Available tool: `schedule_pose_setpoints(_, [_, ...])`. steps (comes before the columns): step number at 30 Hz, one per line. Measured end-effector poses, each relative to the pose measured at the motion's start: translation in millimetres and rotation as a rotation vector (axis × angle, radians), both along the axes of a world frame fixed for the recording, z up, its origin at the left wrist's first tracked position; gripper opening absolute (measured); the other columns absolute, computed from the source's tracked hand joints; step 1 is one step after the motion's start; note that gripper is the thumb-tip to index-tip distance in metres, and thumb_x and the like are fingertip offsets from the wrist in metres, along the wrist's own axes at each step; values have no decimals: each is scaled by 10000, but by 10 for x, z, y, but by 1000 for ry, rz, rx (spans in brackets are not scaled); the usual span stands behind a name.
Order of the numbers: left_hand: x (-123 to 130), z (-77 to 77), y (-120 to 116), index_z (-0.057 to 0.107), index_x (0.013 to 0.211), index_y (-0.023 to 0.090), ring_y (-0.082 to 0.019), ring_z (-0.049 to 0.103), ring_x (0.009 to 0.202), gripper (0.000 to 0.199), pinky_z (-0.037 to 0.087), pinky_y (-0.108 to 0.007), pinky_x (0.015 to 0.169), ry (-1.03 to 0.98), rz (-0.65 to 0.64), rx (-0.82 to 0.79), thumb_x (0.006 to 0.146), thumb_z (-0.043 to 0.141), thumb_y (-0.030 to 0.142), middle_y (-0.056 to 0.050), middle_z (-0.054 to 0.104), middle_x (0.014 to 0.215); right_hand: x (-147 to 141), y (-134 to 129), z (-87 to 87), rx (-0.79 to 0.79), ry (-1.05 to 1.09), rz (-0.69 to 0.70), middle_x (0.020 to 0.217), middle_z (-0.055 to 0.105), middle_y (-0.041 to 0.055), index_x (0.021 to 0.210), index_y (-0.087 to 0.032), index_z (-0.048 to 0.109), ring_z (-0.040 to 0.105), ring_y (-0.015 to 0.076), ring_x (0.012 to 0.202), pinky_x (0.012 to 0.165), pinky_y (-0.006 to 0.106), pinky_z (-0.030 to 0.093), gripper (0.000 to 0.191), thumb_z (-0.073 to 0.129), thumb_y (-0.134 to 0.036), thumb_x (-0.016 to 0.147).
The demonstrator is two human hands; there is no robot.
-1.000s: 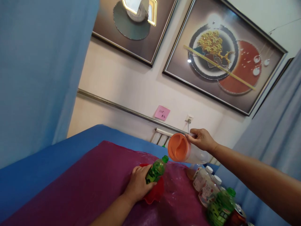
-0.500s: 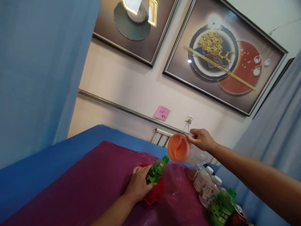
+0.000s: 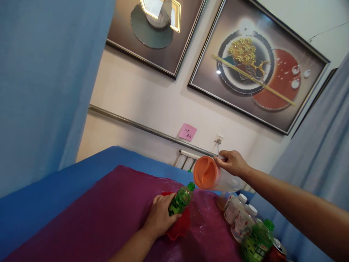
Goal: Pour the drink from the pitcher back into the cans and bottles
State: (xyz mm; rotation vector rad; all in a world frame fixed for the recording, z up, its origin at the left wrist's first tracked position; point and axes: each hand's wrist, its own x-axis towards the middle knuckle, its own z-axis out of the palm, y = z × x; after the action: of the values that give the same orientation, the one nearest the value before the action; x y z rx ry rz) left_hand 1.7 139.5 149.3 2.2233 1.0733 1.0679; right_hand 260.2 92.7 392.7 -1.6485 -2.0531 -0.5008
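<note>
My left hand [image 3: 161, 215] is wrapped round a green plastic bottle [image 3: 182, 198], which leans to the right over a red wavy-edged dish [image 3: 180, 226]. A green cap or neck tops the bottle. My right hand [image 3: 231, 162] grips the handle of a clear pitcher [image 3: 227, 182] with an orange lid [image 3: 205, 173]. The pitcher is tipped onto its side in the air, its lid facing left, just above and to the right of the green bottle. No stream of liquid is visible between them.
On the right stand two white-capped bottles [image 3: 242, 222], a larger green bottle [image 3: 257, 240] and a dark red can [image 3: 276, 251]. A shiny purple cover [image 3: 109, 218] lies over the blue surface [image 3: 114, 154]. Blue curtains [image 3: 49, 83] hang at both sides; a metal rail [image 3: 141, 127] runs along the wall.
The view has shifted very slightly. Both hands keep their grips, and the green bottle and tipped pitcher stay in nearly the same positions.
</note>
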Motion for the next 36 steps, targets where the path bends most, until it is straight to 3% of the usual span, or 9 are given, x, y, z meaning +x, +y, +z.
schedule_pose_setpoints(36, [1,5,3,606,1260,275,-298,618,1143,624,323,-472,1098,3,4,14,664,791,283,-61,718,1210,-1,-7,-6,-23,4,-1,502,310,-53,561,-225,326,293,100,486,486,252,210,451,522,-519,841])
